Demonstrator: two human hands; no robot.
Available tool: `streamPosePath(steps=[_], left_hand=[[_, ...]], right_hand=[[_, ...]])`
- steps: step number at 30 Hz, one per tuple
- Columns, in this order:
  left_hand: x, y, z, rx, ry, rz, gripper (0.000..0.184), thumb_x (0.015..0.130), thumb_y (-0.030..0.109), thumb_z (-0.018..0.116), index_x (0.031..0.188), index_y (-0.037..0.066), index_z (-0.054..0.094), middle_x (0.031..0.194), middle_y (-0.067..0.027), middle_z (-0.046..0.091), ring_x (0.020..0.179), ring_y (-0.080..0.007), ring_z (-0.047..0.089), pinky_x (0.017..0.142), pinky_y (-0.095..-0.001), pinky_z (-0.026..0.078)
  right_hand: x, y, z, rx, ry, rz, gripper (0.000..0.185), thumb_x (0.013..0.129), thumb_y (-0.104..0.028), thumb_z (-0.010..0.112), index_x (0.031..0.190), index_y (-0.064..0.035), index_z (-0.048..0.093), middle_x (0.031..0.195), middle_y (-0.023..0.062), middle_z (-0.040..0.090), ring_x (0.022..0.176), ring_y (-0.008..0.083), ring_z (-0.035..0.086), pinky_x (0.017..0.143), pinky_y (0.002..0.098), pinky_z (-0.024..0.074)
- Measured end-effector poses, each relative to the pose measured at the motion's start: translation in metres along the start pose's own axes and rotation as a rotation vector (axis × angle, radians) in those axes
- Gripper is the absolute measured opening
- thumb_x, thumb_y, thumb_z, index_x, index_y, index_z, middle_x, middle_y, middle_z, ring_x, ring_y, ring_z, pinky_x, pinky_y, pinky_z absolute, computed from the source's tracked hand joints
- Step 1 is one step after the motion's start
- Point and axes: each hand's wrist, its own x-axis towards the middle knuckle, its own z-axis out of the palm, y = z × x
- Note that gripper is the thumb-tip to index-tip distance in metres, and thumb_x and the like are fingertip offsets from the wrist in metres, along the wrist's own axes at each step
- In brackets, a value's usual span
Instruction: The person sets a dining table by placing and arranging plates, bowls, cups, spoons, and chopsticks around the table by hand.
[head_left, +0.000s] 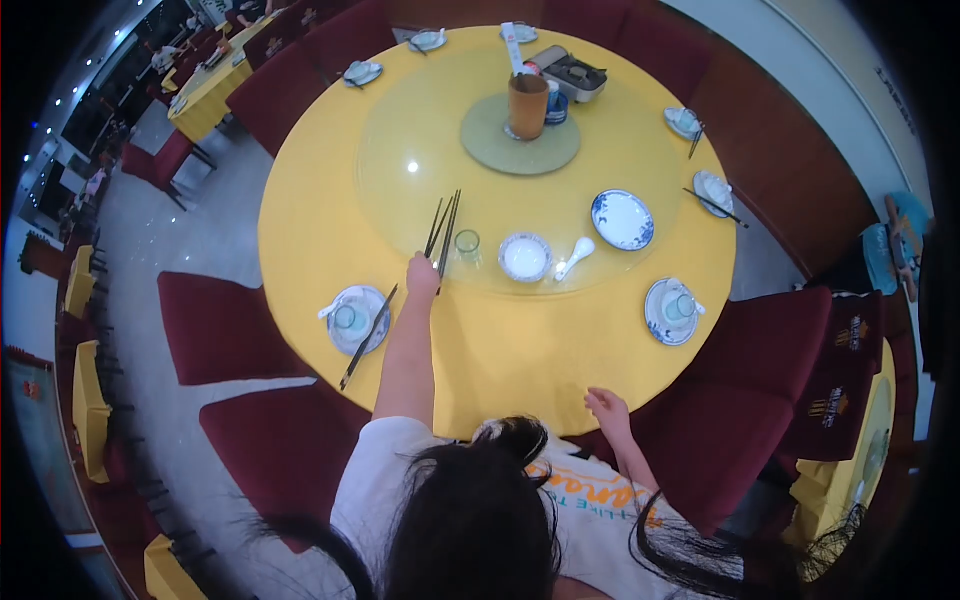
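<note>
Left hand (422, 272): fingers closed round chopsticks (450, 240), over turntable (400, 150) | Right hand (607, 407): fingers relaxed, nothing visibly held | Done: near-left setting (347, 341), sticks included | Outstanding, apparently: near-right setting (656, 318), sticks unseen; bowl (525, 258), spoon (575, 258), glass (467, 242), plate (622, 220) ungrouped

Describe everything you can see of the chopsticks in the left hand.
The chopsticks are dark, slim and straight; their material and exact count are unclear. Gripped by the left hand, they spread slightly apart, pointing away from the person over the turntable, beside a glass. Contact with the turntable is uncertain.
</note>
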Motion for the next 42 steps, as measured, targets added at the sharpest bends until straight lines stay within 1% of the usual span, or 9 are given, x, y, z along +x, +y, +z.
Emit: streamPosePath(steps=[6,7,14,20,23,26,32,38,42], left_hand=[[0.013,0.008,0.013,0.219,0.049,0.010,0.018,0.081,0.014,0.052,0.095,0.004,0.046,0.094,-0.0143,0.049,0.090,-0.0336,0.051,0.071,-0.0437,0.047],[0.014,0.010,0.013,0.239,0.078,0.026,0.018,0.081,0.015,0.053,0.094,0.005,0.047,0.094,-0.0136,0.049,0.090,-0.0327,0.051,0.071,-0.0431,0.047],[0.020,0.018,0.005,0.271,0.072,0.131,0.018,0.081,0.022,0.055,0.090,0.007,0.050,0.094,-0.0102,0.049,0.088,-0.0278,0.051,0.068,-0.0418,0.047],[-0.001,0.032,-0.014,0.448,-0.006,0.359,0.041,0.080,0.028,0.055,0.114,0.008,0.044,0.107,-0.0068,0.048,0.097,-0.0250,0.048,0.073,-0.0430,0.045],[0.006,0.004,0.014,0.487,0.189,0.544,0.050,0.080,0.026,0.055,0.123,0.008,0.037,0.117,-0.0052,0.045,0.103,-0.0237,0.046,0.077,-0.0423,0.044],[0.007,-0.006,0.017,0.447,0.223,0.589,0.048,0.080,0.023,0.055,0.122,0.008,0.038,0.119,-0.0056,0.044,0.104,-0.0242,0.046,0.079,-0.0417,0.042],[0.012,0.000,-0.013,0.233,-0.014,0.389,0.035,0.076,0.012,0.057,0.110,0.006,0.050,0.100,-0.0110,0.055,0.096,-0.0282,0.050,0.077,-0.0388,0.044],[0.027,-0.020,0.001,-0.250,0.119,0.240,0.025,0.069,-0.004,0.054,0.091,0.004,0.061,0.081,-0.0153,0.056,0.076,-0.0304,0.056,0.065,-0.0382,0.046],[0.029,-0.020,0.002,-0.274,0.137,0.234,0.023,0.067,-0.004,0.056,0.088,0.004,0.062,0.077,-0.0161,0.056,0.070,-0.0303,0.056,0.063,-0.0378,0.046]], right_hand=[[-0.030,0.032,-0.012,0.063,0.108,0.192,0.032,0.085,-0.020,0.055,0.109,0.0006,0.054,0.091,0.0077,0.063,0.076,0.0126,0.060,0.064,0.0227,0.0458],[-0.034,0.030,-0.010,0.089,0.182,0.195,0.029,0.080,-0.018,0.059,0.099,0.0034,0.060,0.084,0.0135,0.064,0.075,0.0154,0.062,0.068,0.0262,0.0487],[-0.041,0.021,-0.010,0.084,0.071,0.210,0.032,0.086,-0.021,0.053,0.111,-0.0007,0.053,0.094,0.0072,0.061,0.080,0.0117,0.058,0.069,0.0233,0.0447],[-0.031,0.016,-0.009,0.073,0.035,0.212,0.031,0.087,-0.022,0.051,0.111,-0.0019,0.054,0.093,0.0059,0.061,0.078,0.0113,0.058,0.068,0.0232,0.0445],[-0.027,0.021,-0.007,0.063,0.011,0.203,0.030,0.088,-0.022,0.051,0.110,-0.0023,0.054,0.091,0.0060,0.061,0.077,0.0112,0.058,0.067,0.0231,0.0445],[-0.022,0.020,-0.004,0.038,-0.004,0.177,0.029,0.088,-0.022,0.051,0.109,-0.0031,0.055,0.090,0.0061,0.061,0.076,0.0114,0.058,0.065,0.0230,0.0445],[-0.019,0.023,0.004,0.044,-0.027,0.178,0.027,0.087,-0.021,0.051,0.109,-0.0041,0.055,0.090,0.0060,0.061,0.075,0.0117,0.058,0.065,0.0230,0.0446],[-0.021,0.030,0.008,0.019,-0.056,0.187,0.027,0.087,-0.019,0.051,0.108,-0.0031,0.055,0.088,0.0063,0.062,0.075,0.0122,0.058,0.065,0.0223,0.0446],[-0.023,0.024,0.009,-0.005,-0.060,0.213,0.026,0.087,-0.018,0.051,0.108,-0.0021,0.055,0.086,0.0070,0.062,0.075,0.0127,0.059,0.064,0.0223,0.0451]])
